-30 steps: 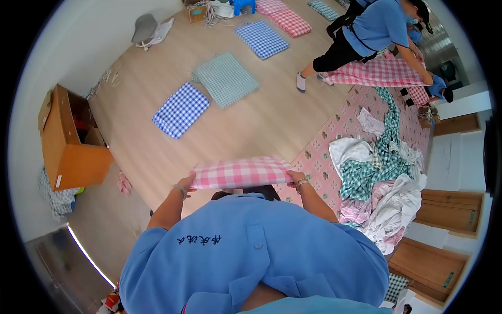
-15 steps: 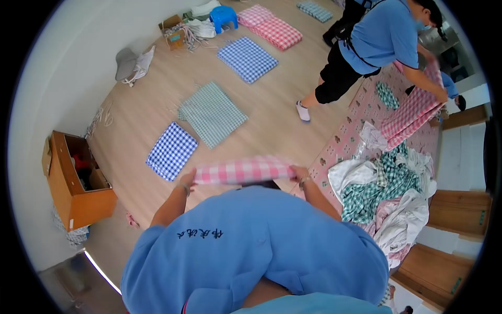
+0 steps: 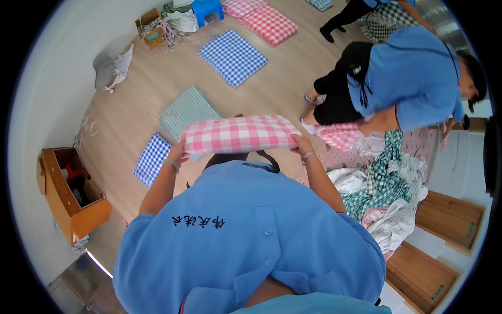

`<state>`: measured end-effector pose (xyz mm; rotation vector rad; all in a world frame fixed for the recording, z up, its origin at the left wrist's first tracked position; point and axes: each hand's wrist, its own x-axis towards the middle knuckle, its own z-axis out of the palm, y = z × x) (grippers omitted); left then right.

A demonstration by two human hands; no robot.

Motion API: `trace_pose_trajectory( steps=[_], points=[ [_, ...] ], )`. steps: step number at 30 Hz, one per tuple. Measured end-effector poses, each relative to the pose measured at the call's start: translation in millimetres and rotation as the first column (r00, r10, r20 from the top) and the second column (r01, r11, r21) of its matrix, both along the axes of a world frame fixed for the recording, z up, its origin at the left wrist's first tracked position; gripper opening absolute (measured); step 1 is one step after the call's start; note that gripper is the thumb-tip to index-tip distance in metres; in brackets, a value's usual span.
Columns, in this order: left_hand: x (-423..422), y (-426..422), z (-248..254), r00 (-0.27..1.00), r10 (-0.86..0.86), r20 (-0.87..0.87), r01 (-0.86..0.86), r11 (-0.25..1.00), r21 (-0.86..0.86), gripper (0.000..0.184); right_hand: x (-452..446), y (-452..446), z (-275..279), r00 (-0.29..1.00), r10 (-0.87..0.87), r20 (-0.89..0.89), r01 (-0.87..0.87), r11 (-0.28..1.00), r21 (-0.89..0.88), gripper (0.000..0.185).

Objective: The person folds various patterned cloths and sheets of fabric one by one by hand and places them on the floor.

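Observation:
A folded pink-and-white checked cloth (image 3: pixel 240 134) is stretched level in front of my body. Its left end is gripped by my left hand (image 3: pixel 177 155), and my right hand (image 3: pixel 301 145) grips the right end, fingers wrapped round the edge. Behind it on the floor lies a green checked cloth (image 3: pixel 189 111), partly hidden by the pink one. A dark blue checked cloth (image 3: pixel 152 158) lies near my left hand. Farther off is another folded blue checked cloth (image 3: pixel 233 57), with a red checked one (image 3: pixel 267 25) beyond it.
A co-worker (image 3: pixel 408 78) bends at the right with a pink checked cloth (image 3: pixel 341 136). Below is a heap of loose cloths (image 3: pixel 384 183). An open wooden box (image 3: pixel 76 193) stands at the left, a blue stool (image 3: pixel 207 11) at the back. Another person (image 3: pixel 348 18) stands behind.
My hands have raised the pink cloth and moved it forward, over part of the green cloth. The co-worker has turned and bent lower, with their pink cloth now nearer their legs.

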<state>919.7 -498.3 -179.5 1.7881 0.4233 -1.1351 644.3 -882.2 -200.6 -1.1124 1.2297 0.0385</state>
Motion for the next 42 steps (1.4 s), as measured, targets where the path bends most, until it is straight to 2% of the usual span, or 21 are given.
trace_pose_trajectory(
  steps=[3, 5, 6, 8, 10, 13, 15, 20, 22, 24, 26, 27, 28, 31, 33, 34, 36, 38, 39, 40, 42],
  points=[
    [46.8, -40.8, -27.5, 0.998, 0.012, -0.054, -0.011, 1.000, 0.014, 0.050, 47.0, -47.5, -16.2, 1.000, 0.017, 0.010, -0.017, 1.000, 0.008, 0.035],
    [88.6, -68.5, -46.4, 0.995, 0.033, -0.096, -0.030, 0.999, 0.025, 0.050, 82.0, -75.1, -27.7, 0.997, 0.015, -0.073, -0.012, 0.999, 0.045, 0.035],
    [109.8, -88.4, -43.9, 0.989, 0.053, -0.138, -0.047, 0.998, 0.047, 0.049, 101.9, -88.4, -27.8, 0.997, 0.018, -0.074, -0.015, 0.999, 0.032, 0.035],
    [163.6, -125.0, -37.2, 0.984, 0.037, -0.173, -0.032, 0.999, 0.034, 0.050, 147.9, -117.5, -23.3, 0.990, -0.021, -0.143, 0.039, 0.992, 0.124, 0.036],
    [218.7, -150.4, -44.9, 0.982, -0.050, -0.183, 0.064, 0.996, 0.069, 0.052, 195.2, -158.0, -19.3, 0.988, 0.032, -0.154, -0.009, 0.989, 0.145, 0.037],
    [280.0, -204.2, -11.5, 0.983, -0.048, -0.175, 0.059, 0.997, 0.056, 0.049, 271.6, -210.8, -17.6, 0.998, 0.052, -0.030, -0.046, 0.985, 0.164, 0.030],
    [322.1, -234.0, -5.4, 0.984, -0.043, -0.173, 0.043, 0.999, 0.000, 0.047, 326.5, -243.3, 5.3, 0.994, 0.012, -0.110, -0.002, 0.996, 0.091, 0.025],
    [416.9, -312.5, -5.7, 0.978, 0.044, -0.205, -0.059, 0.996, -0.070, 0.044, 455.1, -353.3, -24.6, 0.999, 0.002, -0.035, -0.001, 1.000, 0.025, 0.027],
    [456.3, -350.6, -5.5, 0.973, 0.181, -0.146, -0.200, 0.971, -0.128, 0.044, 524.3, -397.4, -15.1, 1.000, 0.013, 0.004, -0.013, 1.000, -0.026, 0.028],
    [501.4, -393.0, 0.5, 0.967, 0.231, -0.103, -0.246, 0.955, -0.165, 0.043, 598.0, -447.8, -5.0, 0.995, 0.033, 0.091, -0.029, 0.999, -0.039, 0.029],
    [553.7, -422.9, -3.7, 0.956, 0.290, -0.047, -0.290, 0.911, -0.292, 0.042, 664.8, -492.1, 14.3, 0.991, 0.086, 0.099, -0.081, 0.995, -0.054, 0.029],
    [574.5, -452.7, 19.0, 0.939, 0.343, -0.015, -0.333, 0.899, -0.284, 0.039, 709.8, -524.4, 27.7, 0.984, 0.131, 0.118, -0.122, 0.989, -0.082, 0.029],
    [596.0, -480.8, 38.6, 0.934, 0.357, -0.009, -0.344, 0.894, -0.287, 0.039, 748.5, -552.2, 40.7, 0.965, 0.143, 0.219, -0.119, 0.985, -0.122, 0.029],
    [644.1, -542.4, 85.0, 0.878, 0.435, 0.202, -0.292, 0.819, -0.494, 0.039, 834.6, -622.8, 75.9, 0.911, 0.141, 0.386, -0.089, 0.985, -0.150, 0.029],
    [672.2, -585.3, 110.4, 0.872, 0.417, 0.255, -0.246, 0.825, -0.509, 0.037, 876.5, -664.1, 122.3, 0.877, 0.220, 0.426, -0.120, 0.961, -0.249, 0.028],
    [684.3, -606.8, 122.7, 0.862, 0.400, 0.311, -0.190, 0.825, -0.533, 0.036, 898.7, -694.4, 123.8, 0.868, 0.240, 0.434, -0.121, 0.951, -0.284, 0.030],
    [698.8, -653.2, 138.4, 0.854, 0.420, 0.307, -0.216, 0.823, -0.525, 0.033, 932.6, -739.9, 130.3, 0.860, 0.264, 0.436, -0.128, 0.940, -0.317, 0.031],
    [716.8, -685.9, 128.7, 0.879, 0.343, 0.330, -0.136, 0.845, -0.517, 0.031, 953.7, -766.6, 135.8, 0.870, 0.099, 0.483, 0.079, 0.939, -0.336, 0.034],
    [724.6, -697.3, 114.7, 0.907, 0.279, 0.314, -0.083, 0.853, -0.516, 0.036, 958.8, -770.5, 138.6, 0.889, -0.032, 0.457, 0.200, 0.924, -0.326, 0.039],
    [729.7, -704.6, 98.7, 0.909, 0.279, 0.309, -0.087, 0.853, -0.514, 0.036, 961.5, -775.1, 133.0, 0.892, -0.032, 0.450, 0.198, 0.924, -0.326, 0.039],
    [731.6, -720.7, 75.6, 0.951, 0.218, 0.221, -0.123, 0.919, -0.375, 0.044, 958.0, -783.6, 111.5, 0.974, -0.135, 0.182, 0.208, 0.852, -0.481, 0.039]
  ],
)
